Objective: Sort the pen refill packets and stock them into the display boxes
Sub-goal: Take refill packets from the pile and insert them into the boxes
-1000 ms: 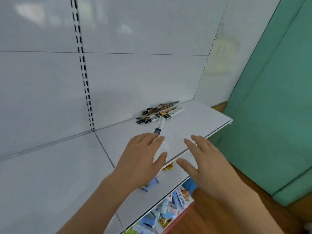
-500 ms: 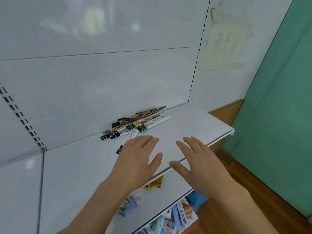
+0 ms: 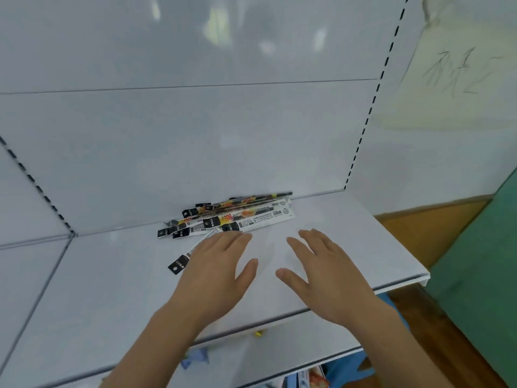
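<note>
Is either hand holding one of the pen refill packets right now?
No, the left hand and right hand are both spread open above the shelf, while the refill packets lie ungripped by the back wall.

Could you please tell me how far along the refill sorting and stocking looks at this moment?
Nothing looks done yet: the pen refill packets lie in a loose pile at the back of the white shelf, one stray packet apart. No display box is in view. The left hand and right hand are flat and empty. Sorting and stocking remain.
</note>
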### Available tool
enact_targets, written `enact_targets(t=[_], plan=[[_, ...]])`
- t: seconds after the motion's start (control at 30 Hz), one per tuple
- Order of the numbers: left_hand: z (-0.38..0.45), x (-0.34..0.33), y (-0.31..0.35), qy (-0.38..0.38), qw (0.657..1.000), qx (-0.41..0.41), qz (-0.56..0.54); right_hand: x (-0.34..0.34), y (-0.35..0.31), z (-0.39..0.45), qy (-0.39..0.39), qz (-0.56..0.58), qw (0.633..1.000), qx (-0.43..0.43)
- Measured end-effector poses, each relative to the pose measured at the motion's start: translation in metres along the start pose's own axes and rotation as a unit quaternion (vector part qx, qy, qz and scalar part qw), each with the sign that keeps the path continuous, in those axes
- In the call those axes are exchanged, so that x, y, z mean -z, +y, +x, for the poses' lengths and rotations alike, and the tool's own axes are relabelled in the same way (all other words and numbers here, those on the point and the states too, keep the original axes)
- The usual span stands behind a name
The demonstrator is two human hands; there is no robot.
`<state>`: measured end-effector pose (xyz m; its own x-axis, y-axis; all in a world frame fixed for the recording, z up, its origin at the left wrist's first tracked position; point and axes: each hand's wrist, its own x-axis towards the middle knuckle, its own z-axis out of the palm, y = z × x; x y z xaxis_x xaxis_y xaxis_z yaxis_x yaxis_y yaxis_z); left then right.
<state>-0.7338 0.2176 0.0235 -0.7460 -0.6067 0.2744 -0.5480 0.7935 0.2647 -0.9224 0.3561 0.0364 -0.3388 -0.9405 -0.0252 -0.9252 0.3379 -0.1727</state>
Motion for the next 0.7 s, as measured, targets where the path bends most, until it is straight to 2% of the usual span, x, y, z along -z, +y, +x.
enact_targets(t=[0.13, 0.4, 0.57, 0.7], plan=[[0.024, -0.017, -0.013, -0.015, 0.999, 0.048, -0.007, -0.006, 0.009, 0.034, -0.025, -0.028, 0.999, 0.020], [0.064, -0.062, -0.019, -0.064, 0.995, 0.058, 0.040, -0.024, 0.027, 0.111, -0.004, -0.055, 0.996, 0.066], [0.066, -0.072, -0.018, -0.004, 0.998, 0.054, 0.025, -0.033, 0.039, 0.148, 0.022, -0.065, 0.988, 0.140], [0.065, -0.075, -0.011, 0.070, 0.988, 0.136, 0.010, -0.043, 0.056, 0.152, 0.087, -0.054, 0.975, 0.196]])
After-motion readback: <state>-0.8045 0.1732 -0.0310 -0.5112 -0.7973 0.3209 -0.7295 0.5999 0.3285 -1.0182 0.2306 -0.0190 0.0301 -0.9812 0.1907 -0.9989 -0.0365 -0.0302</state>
